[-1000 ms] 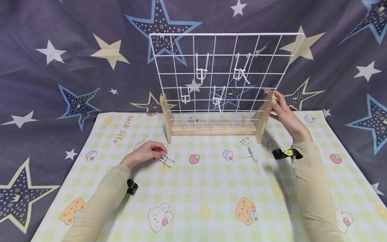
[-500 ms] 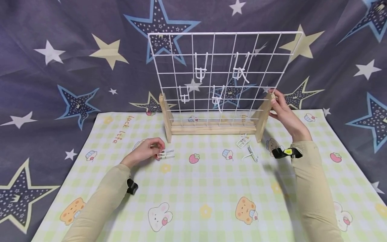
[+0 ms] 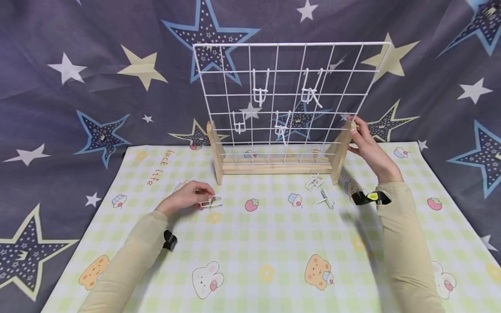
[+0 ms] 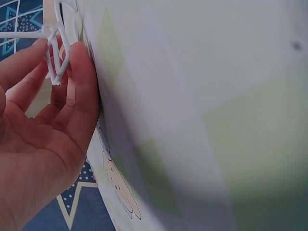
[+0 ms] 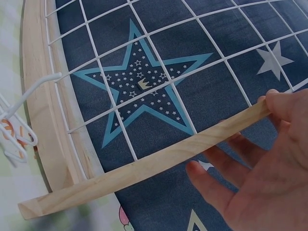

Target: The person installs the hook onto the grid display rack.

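A white wire hook (image 3: 211,203) sits in the fingers of my left hand (image 3: 184,196), low over the cloth and left of the rack. In the left wrist view, the thumb and fingertips pinch the wire loop of the same hook (image 4: 57,60), its straight prong pointing left. My right hand (image 3: 369,150) grips the top of the right wooden upright (image 3: 342,152) of the stand; the right wrist view shows fingers behind this wooden upright (image 5: 159,156). Between the two uprights stands a white wire grid (image 3: 293,44), tilted back, with several hooks (image 3: 260,95) hanging on it.
Two loose white hooks, one flat (image 3: 314,184) and one with a raised prong (image 3: 328,201), lie on the checked tablecloth (image 3: 258,237) before the stand's right end. A dark star-printed curtain (image 3: 101,26) hangs close behind the rack.
The hook has turned in my left fingers: its prongs slanted down to the right at first and now point nearly straight right. My right hand stays on the upright.
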`<state>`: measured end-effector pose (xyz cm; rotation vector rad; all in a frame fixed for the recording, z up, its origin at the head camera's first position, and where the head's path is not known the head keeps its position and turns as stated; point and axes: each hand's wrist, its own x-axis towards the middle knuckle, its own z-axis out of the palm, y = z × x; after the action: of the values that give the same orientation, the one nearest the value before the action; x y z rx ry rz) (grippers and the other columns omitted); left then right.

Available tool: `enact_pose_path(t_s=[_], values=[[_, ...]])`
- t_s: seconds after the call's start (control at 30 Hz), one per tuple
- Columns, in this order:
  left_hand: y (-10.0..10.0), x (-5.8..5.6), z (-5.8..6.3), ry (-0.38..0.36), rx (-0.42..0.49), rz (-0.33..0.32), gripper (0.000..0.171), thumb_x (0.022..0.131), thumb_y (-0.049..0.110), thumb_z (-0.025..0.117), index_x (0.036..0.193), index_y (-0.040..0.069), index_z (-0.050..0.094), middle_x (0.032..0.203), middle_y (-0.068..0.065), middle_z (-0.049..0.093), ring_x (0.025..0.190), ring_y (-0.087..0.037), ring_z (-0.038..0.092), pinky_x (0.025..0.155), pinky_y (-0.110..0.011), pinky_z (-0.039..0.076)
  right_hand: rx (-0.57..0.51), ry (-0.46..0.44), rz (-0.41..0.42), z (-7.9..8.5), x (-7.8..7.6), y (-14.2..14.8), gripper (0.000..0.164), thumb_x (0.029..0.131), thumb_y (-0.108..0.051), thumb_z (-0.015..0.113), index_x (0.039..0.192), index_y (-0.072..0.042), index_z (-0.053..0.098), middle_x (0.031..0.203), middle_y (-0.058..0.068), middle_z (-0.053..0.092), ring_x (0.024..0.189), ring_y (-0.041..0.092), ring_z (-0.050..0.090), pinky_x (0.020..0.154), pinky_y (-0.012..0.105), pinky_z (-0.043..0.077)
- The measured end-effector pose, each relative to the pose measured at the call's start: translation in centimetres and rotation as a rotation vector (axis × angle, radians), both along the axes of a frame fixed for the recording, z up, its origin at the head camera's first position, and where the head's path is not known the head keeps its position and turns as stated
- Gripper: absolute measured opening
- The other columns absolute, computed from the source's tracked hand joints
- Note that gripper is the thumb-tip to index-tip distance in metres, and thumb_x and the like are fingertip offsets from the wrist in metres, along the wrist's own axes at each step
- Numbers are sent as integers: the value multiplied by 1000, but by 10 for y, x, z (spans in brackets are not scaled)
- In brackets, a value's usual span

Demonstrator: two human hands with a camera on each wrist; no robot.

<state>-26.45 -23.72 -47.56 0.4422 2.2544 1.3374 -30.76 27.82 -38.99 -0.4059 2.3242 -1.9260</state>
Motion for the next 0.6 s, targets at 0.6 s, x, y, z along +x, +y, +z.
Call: enact_pose_path(t_s=[0.6], values=[[7,3,6,107,139,232,15,86,-4,67,99,-12,66,84,-14,68,72,-15,65,67,-30,57,-29,0,-4,-1,1,-2,51,104,-39,32,151,-28,16,155,16,6,138,27,18,110,61,17]])
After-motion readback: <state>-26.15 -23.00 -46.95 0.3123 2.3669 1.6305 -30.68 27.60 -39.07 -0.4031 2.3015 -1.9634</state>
